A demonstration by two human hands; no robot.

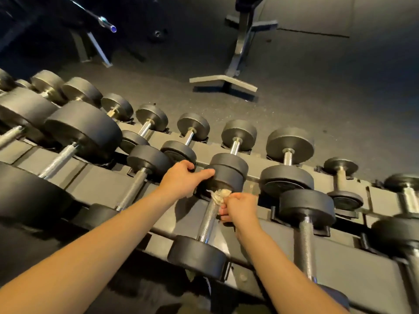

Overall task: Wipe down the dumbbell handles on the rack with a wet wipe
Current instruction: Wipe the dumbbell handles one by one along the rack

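A black dumbbell with a knurled steel handle [209,219] lies on the lower tier of the rack [344,268], in the middle of the view. My right hand [238,208] pinches a crumpled, greyish wet wipe [221,194] against the upper end of that handle. My left hand [181,180] grips the dumbbell's far head [224,180], thumb on top and fingers curled over its left side. The near head [197,257] sits in its cradle at the rack's front edge.
Several more dumbbells fill both tiers, with larger ones at the left [84,130] and another close on the right [306,223]. Beyond the rack lie dark rubber flooring, a bench base [223,81] and a barbell end [108,26].
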